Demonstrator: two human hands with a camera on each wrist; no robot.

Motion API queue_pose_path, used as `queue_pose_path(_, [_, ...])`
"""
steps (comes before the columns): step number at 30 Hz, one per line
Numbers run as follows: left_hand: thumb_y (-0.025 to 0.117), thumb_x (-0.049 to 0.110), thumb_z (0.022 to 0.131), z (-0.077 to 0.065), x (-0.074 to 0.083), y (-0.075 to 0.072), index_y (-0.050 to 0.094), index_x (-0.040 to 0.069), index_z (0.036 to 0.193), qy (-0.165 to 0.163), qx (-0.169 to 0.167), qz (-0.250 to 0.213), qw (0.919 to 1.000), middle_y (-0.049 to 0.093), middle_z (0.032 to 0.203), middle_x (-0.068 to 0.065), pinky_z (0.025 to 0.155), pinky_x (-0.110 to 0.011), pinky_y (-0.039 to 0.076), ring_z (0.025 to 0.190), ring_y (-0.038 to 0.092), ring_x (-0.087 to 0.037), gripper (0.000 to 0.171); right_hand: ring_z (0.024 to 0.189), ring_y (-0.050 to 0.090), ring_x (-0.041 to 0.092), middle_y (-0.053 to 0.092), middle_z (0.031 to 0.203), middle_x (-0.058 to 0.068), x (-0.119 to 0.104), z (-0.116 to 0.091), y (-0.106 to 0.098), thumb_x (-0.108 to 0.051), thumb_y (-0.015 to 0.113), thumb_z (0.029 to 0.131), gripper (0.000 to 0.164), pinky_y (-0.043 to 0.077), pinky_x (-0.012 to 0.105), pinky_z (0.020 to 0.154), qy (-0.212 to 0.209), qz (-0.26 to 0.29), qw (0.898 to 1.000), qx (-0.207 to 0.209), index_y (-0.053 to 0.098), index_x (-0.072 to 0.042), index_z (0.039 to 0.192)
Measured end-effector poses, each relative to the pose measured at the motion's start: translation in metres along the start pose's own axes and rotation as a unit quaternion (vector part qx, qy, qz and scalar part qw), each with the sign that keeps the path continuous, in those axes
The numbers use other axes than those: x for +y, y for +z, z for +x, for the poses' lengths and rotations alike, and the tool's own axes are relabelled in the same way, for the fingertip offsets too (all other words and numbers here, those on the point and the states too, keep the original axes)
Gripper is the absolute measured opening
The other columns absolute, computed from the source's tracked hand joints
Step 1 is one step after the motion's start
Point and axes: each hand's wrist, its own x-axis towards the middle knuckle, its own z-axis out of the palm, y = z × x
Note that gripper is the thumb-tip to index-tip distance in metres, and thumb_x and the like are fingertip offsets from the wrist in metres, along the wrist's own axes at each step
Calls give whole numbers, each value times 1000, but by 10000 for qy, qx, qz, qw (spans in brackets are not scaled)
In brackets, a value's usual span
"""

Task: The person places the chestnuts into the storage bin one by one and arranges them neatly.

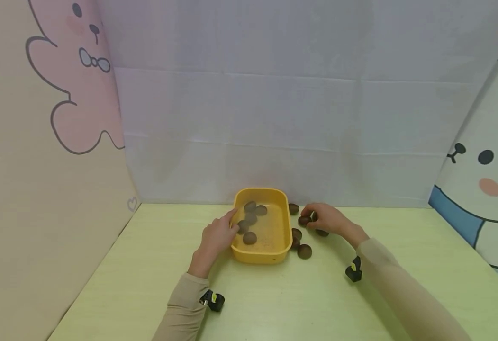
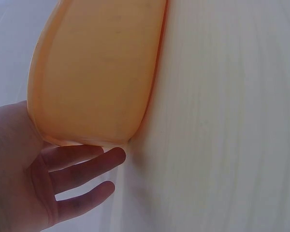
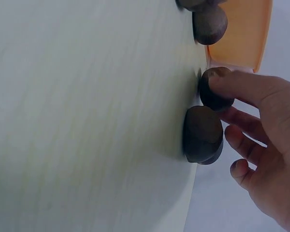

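My left hand (image 1: 217, 235) grips the left side of a yellow plastic box (image 1: 260, 258). Its thumb lies over the rim, and the other fingers rest along the outer wall (image 2: 96, 77). Right of the box, my right hand (image 1: 327, 219) pinches a dark brown chestnut (image 3: 215, 100) between thumb and fingertips, low over the table. Another chestnut (image 3: 202, 133) sits just beside those fingers, partly covering one behind it. Inside the box, several chestnuts (image 1: 249, 238) lie mostly along the left half.
Several loose chestnuts (image 1: 304, 251) lie along the box's right wall, and one (image 1: 293, 209) is near its far right corner. A pale wooden-grain table (image 1: 283, 303) carries everything. Behind stands a white cloth backdrop (image 1: 249, 118), with cartoon-printed panels (image 1: 82, 94) at both sides.
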Motion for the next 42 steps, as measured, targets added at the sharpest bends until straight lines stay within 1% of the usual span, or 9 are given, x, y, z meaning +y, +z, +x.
queue_pose_path(5, [52,25,92,-1,0,1,49,19,148,33,17,31,10000,47,64,-5,50,-32,32,53,41,-19,57,85,63,19,69,92,2,-3,-1,-4,-17,77,82,25,50,38,78,-21,-21,10000,38,69,-9,105])
queue_pose_path(10, [52,25,92,-1,1,0,49,19,148,28,31,53,10000,46,63,-4,49,-32,32,52,41,-19,57,85,63,23,68,94,3,-9,3,-11,-19,76,84,27,50,37,75,-48,-20,9999,137,70,-9,108])
queue_pose_path(14, [52,25,92,-1,2,0,48,20,149,-20,13,75,10000,43,62,-3,49,-31,32,52,40,-18,57,86,63,27,68,97,3,-16,9,-17,-20,76,84,27,49,35,74,-127,-42,9994,307,71,-10,109])
queue_pose_path(17, [52,24,92,0,2,0,48,19,148,-23,18,70,10000,41,62,-2,49,-31,31,52,39,-18,57,87,62,30,69,99,4,-23,12,-22,-20,77,84,26,47,35,74,-201,-18,9984,520,71,-9,108])
queue_pose_path(22, [52,25,91,1,1,2,50,16,147,24,86,82,9999,44,62,-3,49,-31,31,51,40,-18,56,90,62,31,69,99,4,-38,20,-30,-18,76,84,25,47,35,76,-311,39,9968,734,71,-9,107])
queue_pose_path(28, [53,24,92,2,1,1,49,19,148,-45,25,69,10000,54,69,-8,50,-32,33,54,45,-21,56,92,61,30,69,101,4,-58,33,-36,-19,75,85,27,47,37,78,-403,-26,9972,636,71,-10,111])
queue_pose_path(31, [53,25,92,2,1,1,48,21,148,-64,-15,91,9999,57,73,-8,51,-32,34,56,47,-21,57,93,61,28,69,103,3,-67,40,-38,-20,74,86,29,48,37,80,-435,-160,9974,550,70,-11,113])
queue_pose_path(37, [53,24,93,1,2,1,48,20,149,-15,11,81,10000,51,65,-6,49,-32,33,52,44,-20,56,95,64,27,70,102,5,-78,57,-35,-21,75,85,29,50,40,83,-702,-340,9956,527,71,-9,111])
queue_pose_path(42, [53,24,93,0,2,-1,48,20,149,-20,28,59,10000,46,62,-4,48,-31,32,51,41,-18,56,97,65,28,71,102,5,-87,69,-29,-22,75,85,29,50,42,89,-785,-403,9954,385,72,-8,110])
